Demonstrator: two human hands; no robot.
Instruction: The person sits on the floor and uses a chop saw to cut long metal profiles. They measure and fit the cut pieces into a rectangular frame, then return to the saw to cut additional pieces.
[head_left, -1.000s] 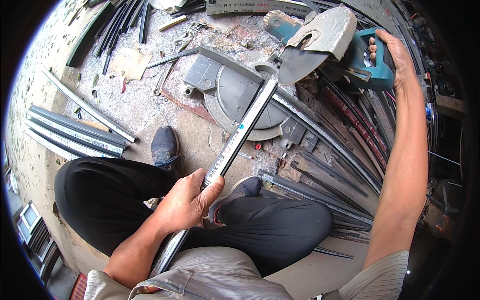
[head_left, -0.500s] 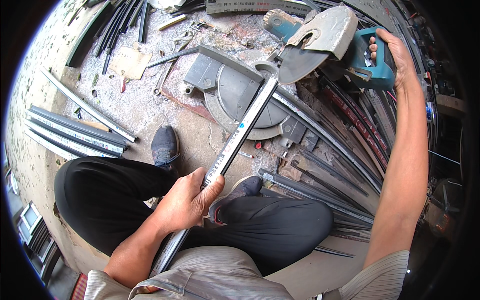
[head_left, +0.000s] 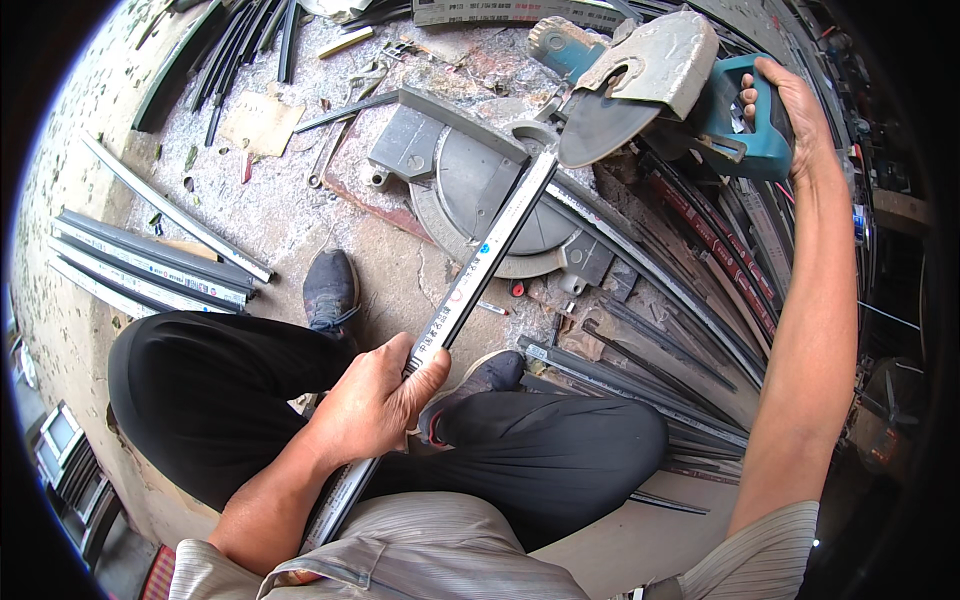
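My left hand (head_left: 378, 398) is wrapped round a long metal profile (head_left: 487, 247) with a printed white film strip. The profile slants from my lap up to the right, its far end over the grey round base (head_left: 480, 200) of a miter saw. With my right hand (head_left: 790, 112) I grip the teal handle (head_left: 768, 150) of the saw. The saw head is raised, and its round blade (head_left: 603, 128) hangs clear of the profile under a dusty, pale guard (head_left: 655, 62). A second long profile (head_left: 660, 275) runs from the saw base down to the right.
Several cut profiles (head_left: 150, 265) lie on the floor at the left, with dark strips (head_left: 245, 50) at the far left. More profiles (head_left: 610, 390) crowd the right side. A wrench (head_left: 322, 160) and a cardboard scrap (head_left: 262, 124) lie beyond my shoe (head_left: 331, 290).
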